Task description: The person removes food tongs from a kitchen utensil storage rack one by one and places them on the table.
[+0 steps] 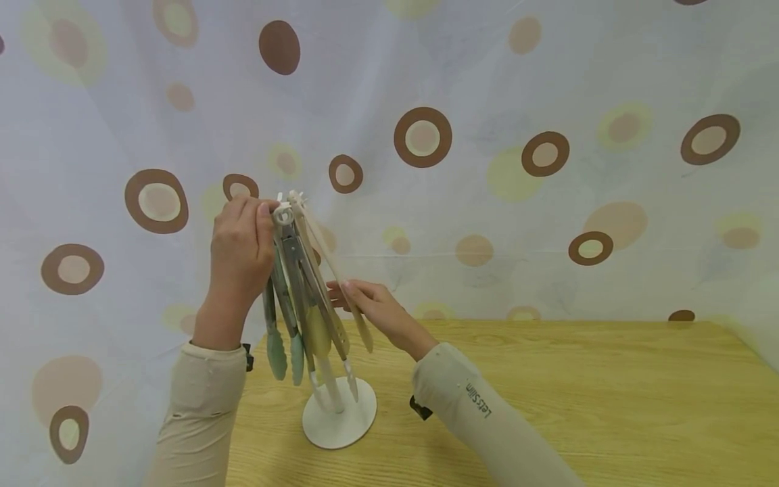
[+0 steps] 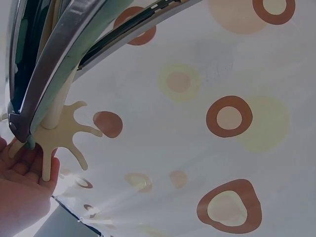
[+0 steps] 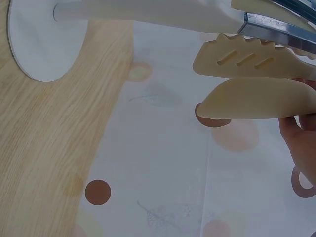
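Observation:
A white stand (image 1: 329, 385) holds several tongs hung from its hooked top (image 2: 59, 140). At that top, my left hand (image 1: 240, 237) has its thumb and fingers curled about the hooks, beside a white ring. Below the left hand hang steel tongs with teal heads (image 1: 286, 355). To the right, my right hand (image 1: 380, 308) pinches a long cream utensil (image 1: 341, 270) partway down, thumb on the near side. Its smooth flat blade (image 3: 256, 98) lies along a slotted, serrated cream head (image 3: 242, 61) in the right wrist view. Steel tongs with whitish tips (image 1: 349, 379) hang between both hands.
The stand's round white base (image 1: 341, 429) rests on a wood-grain table (image 1: 548, 406), near its left side. Behind and to the left hangs a pale sheet (image 1: 475, 81) with brown and yellow circles. Both wrists carry small black devices.

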Motion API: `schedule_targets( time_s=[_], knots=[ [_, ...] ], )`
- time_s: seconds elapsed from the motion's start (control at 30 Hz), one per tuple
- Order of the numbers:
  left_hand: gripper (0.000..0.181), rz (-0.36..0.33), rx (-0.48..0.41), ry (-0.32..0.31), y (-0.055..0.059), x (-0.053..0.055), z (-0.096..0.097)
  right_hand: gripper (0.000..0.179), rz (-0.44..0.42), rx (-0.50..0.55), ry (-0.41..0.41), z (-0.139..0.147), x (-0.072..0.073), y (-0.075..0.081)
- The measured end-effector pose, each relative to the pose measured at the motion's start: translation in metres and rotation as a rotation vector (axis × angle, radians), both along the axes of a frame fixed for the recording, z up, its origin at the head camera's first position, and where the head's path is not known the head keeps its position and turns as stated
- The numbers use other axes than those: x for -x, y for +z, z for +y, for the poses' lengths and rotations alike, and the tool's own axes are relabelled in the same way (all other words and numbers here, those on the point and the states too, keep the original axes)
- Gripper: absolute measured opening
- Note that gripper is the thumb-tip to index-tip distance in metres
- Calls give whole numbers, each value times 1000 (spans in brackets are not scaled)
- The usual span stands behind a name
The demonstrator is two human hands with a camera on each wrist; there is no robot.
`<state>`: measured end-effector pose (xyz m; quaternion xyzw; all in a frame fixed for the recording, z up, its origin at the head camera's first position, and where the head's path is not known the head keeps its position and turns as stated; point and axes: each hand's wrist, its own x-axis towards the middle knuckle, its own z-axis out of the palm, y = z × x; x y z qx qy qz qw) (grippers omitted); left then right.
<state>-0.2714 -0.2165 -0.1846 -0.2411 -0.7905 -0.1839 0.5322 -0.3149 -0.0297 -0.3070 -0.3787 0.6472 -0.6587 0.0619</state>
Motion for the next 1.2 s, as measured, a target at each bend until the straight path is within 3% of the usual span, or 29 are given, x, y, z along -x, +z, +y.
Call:
schedule_targets(
  time_s=[0.4,0.97,1.2],
  knots=[
    [31,-3,-3,-6,-1,-1,-1,44,25,-11,-26,5,1,-1],
    [31,-9,2,-3,-1,-2,-1,48,-58,-84,20,23,3,3],
    [30,-1,6,4,-1,-1,0,49,-78,-64,26,24,1,4]
  ],
)
